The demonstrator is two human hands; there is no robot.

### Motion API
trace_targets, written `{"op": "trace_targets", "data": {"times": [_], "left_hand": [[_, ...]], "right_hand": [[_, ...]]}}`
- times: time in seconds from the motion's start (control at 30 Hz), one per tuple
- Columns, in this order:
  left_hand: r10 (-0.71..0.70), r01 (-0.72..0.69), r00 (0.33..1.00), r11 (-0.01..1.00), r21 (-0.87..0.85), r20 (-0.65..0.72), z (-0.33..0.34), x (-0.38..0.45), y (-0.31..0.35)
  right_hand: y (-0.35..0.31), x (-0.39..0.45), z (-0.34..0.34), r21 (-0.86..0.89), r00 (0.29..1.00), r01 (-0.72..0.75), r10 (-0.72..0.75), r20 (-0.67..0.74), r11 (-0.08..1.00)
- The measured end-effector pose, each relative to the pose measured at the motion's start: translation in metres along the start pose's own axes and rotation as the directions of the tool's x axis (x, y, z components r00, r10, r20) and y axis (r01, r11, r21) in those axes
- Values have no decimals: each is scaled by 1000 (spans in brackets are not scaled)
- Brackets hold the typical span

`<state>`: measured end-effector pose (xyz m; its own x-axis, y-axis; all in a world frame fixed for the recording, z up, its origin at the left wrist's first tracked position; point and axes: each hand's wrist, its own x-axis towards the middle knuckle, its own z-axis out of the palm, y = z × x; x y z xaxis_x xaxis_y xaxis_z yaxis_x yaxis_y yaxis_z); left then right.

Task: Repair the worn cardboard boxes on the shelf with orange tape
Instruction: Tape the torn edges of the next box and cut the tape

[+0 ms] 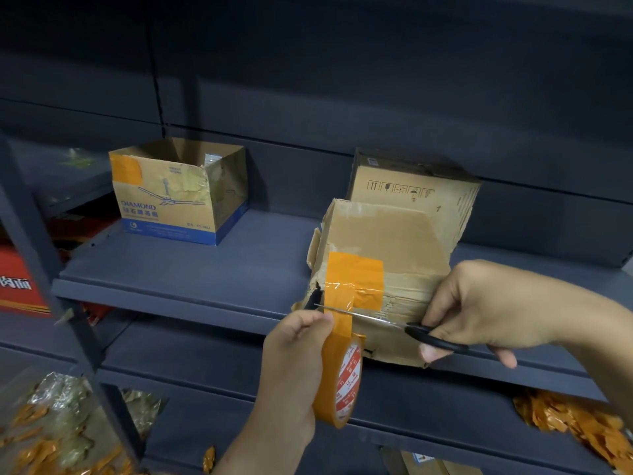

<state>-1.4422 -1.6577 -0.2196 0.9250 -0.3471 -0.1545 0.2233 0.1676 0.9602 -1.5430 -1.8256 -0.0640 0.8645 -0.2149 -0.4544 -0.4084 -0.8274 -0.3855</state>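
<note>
A worn cardboard box point(387, 241) sits at the front edge of the grey shelf point(191, 269), with orange tape patches on its torn front corner. My left hand point(291, 351) grips the orange tape roll point(339, 382), and a strip runs from the roll up onto the box. My right hand point(479, 310) holds black-handled scissors point(424, 334), whose blades cross the taut strip just above the roll. An open DIAMOND box point(178, 193) with an orange patch at its upper left corner stands at the back left.
A closed brown box point(414, 186) stands behind the worn one. A dark shelf upright point(44, 255) crosses the left side. Bags of orange packets point(51, 437) lie on the lower shelf at left and right. A red carton point(17, 279) sits at far left.
</note>
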Motion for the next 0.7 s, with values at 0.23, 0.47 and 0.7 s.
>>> {"op": "trace_targets", "data": {"times": [0.23,0.47,0.7], "left_hand": [[34,-34,999,999,-2,-13,2,-1,-1],[36,-37,995,999,-9,-90,0,-5,-5],[72,-79,981,996,-33,-183,-18,-7,-7]], "right_hand": [[12,6,-1,61,997,76,-75,-29,995],[21,10,3,135,989,106,-91,-113,985],[33,5,9,186,986,151,-136,-92,971]]}}
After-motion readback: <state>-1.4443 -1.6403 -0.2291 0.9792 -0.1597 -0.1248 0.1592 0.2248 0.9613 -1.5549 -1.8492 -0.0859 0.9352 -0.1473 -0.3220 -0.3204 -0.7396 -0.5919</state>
